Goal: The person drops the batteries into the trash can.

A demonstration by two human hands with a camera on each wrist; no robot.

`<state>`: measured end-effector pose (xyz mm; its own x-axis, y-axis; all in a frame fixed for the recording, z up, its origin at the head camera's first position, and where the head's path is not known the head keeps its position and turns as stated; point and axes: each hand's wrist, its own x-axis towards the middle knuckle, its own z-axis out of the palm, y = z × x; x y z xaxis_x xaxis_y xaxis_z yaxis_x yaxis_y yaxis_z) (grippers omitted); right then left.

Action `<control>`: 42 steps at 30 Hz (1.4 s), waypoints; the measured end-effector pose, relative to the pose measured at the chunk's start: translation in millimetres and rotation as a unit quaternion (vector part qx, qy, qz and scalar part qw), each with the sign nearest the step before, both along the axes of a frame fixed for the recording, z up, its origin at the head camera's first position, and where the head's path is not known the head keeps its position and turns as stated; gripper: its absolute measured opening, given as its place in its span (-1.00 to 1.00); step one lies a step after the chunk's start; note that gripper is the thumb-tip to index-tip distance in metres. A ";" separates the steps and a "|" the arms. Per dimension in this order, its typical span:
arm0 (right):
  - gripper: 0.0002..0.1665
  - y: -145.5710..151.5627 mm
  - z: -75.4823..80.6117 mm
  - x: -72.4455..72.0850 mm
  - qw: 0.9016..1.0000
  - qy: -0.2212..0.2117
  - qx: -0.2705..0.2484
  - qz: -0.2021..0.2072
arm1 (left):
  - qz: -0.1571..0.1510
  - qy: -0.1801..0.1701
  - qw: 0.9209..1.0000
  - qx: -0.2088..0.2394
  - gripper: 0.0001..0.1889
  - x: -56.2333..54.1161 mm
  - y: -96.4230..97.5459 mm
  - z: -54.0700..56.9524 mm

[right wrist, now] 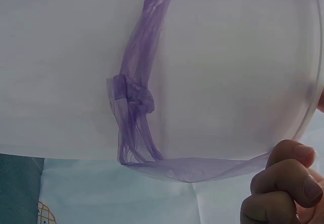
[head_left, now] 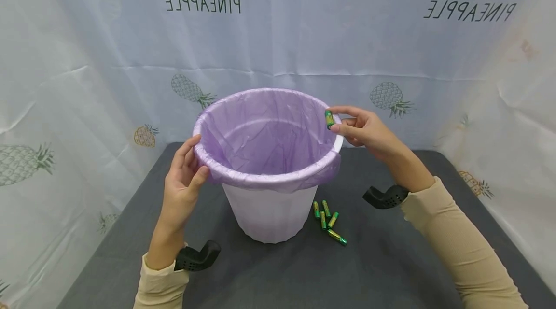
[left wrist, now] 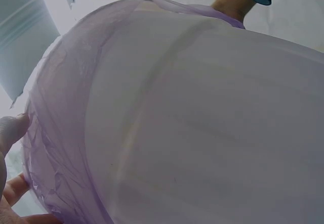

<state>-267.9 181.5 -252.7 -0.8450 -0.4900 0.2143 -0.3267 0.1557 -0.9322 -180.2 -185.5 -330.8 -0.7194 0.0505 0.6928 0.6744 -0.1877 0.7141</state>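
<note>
A white trash can [head_left: 270, 215] stands upright, lined with a purple plastic bag [head_left: 273, 145] folded over its rim. My left hand [head_left: 182, 181] holds the can's left rim, its fingers and thumb at the bag-covered edge; the left wrist view shows these fingers [left wrist: 15, 130] against the rim. At the opposite side, my right hand [head_left: 362, 128] pinches a green-and-yellow battery [head_left: 329, 119] between thumb and index finger, over the right rim. In the right wrist view the other fingers [right wrist: 283, 183] are curled beside the can, and the battery is hidden. Several similar batteries [head_left: 323, 219] lie at the can's lower right.
The can stands on a table with a dark grey cloth [head_left: 278, 280]. Behind and to both sides hangs a pale curtain [head_left: 304, 34] printed with pineapples. A knot [right wrist: 132, 95] gathers the bag on the can's outer right side. Black wrist mounts [head_left: 197, 257] sit on both forearms.
</note>
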 end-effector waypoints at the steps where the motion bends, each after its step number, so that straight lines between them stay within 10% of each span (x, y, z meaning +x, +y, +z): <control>1: -0.56 0.2 -0.4 0.0 1.000 0.001 -0.001 0.002 | 0.000 0.000 1.000 0.000 -0.44 0.1 0.3 -0.2; 16: -0.61 11.3 -17.4 8.1 0.998 0.034 -0.056 -0.019 | -0.003 0.008 1.000 -0.004 -0.43 0.0 1.5 -2.9; 42: -0.57 44.0 -128.3 40.5 0.989 0.068 -0.044 -0.123 | -0.002 0.000 1.000 0.002 -0.44 -2.1 -0.9 -1.9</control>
